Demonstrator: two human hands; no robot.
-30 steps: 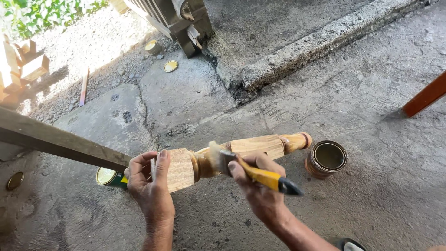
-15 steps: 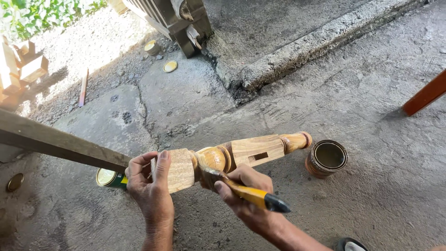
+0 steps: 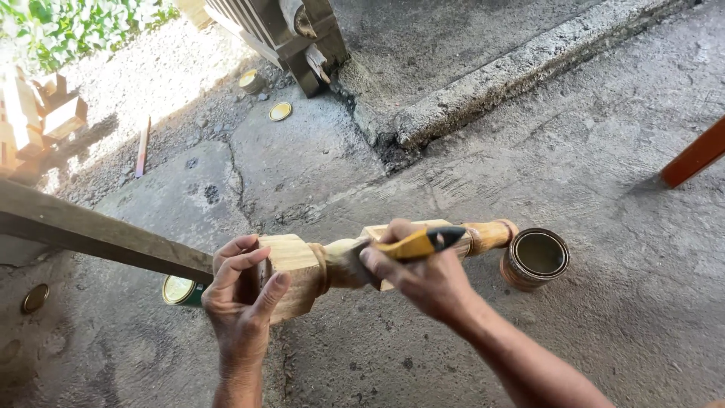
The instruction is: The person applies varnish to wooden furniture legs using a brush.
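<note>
A turned wooden post [image 3: 298,268], pale with a square block end and a rounded tip at the right, is held level above the concrete. My left hand [image 3: 242,298] grips its square block end. My right hand [image 3: 423,279] holds a yellow-handled paintbrush [image 3: 415,243] with its bristles on the post's rounded middle section. An open round tin [image 3: 535,258] stands on the ground just right of the post's tip.
A long wooden plank [image 3: 91,234] runs in from the left to the post. A lidded green can [image 3: 181,291] lies under it. Loose round lids [image 3: 280,111] lie near a dark wooden frame [image 3: 279,34] at the top. A raised concrete kerb [image 3: 521,68] crosses diagonally. A reddish leg [image 3: 693,159] stands at right.
My right hand has turned over the top of the post, swinging the brush from pointing down-right to lying along the post's upper side. My left hand has kept its grip.
</note>
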